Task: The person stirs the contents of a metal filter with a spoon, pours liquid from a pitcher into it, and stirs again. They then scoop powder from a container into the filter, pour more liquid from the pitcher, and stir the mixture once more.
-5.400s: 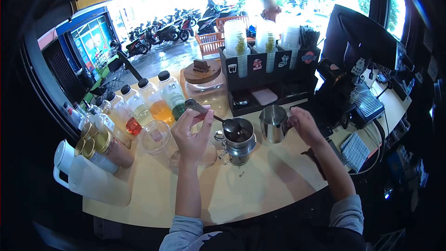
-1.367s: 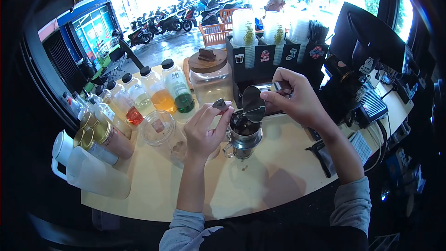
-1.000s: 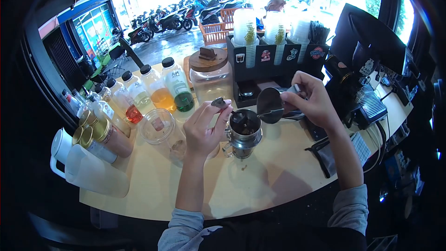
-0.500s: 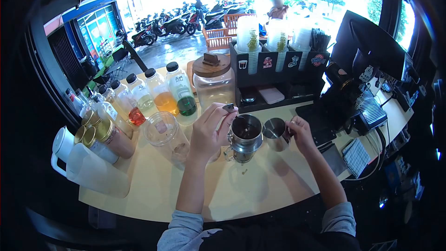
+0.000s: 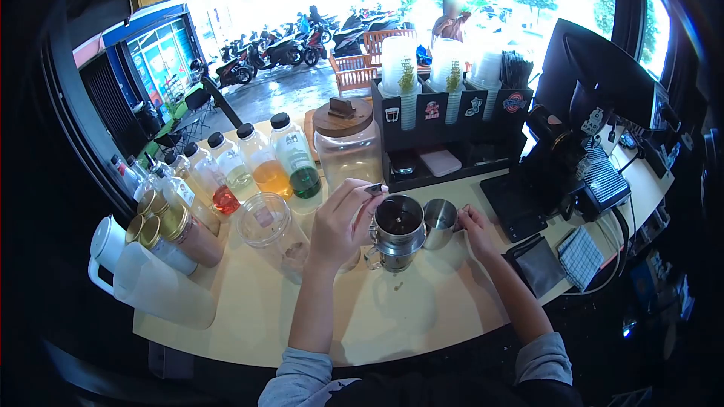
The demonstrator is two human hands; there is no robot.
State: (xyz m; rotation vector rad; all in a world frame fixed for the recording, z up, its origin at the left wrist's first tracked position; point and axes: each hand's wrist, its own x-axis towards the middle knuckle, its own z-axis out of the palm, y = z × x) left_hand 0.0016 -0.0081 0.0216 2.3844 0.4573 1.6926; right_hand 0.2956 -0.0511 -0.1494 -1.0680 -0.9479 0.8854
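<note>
A metal coffee drip filter [image 5: 400,235] with dark liquid inside sits on top of a glass mug [image 5: 397,261] in front of me. Beside its rim, on the left, my left hand [image 5: 343,218] pinches a small dark piece [image 5: 373,189] whose kind I cannot make out. My right hand [image 5: 477,232] grips the handle of a stainless steel pitcher [image 5: 440,227], just right of the filter. An open clear plastic jar [image 5: 265,227] stands left of my left forearm.
Syrup bottles [image 5: 292,158], golden-lidded jars [image 5: 185,234] and a white jug [image 5: 162,283] line the left side. Behind the filter stand a wooden-lidded glass jar [image 5: 348,147] and a black cup organizer [image 5: 452,132]. A monitor [image 5: 603,75] and a checked cloth [image 5: 579,256] are at right.
The pitcher and my right hand have come slightly left and lower, bringing the pitcher closer to the filter. My left hand still holds the dark piece by the rim. The view has shifted slightly.
</note>
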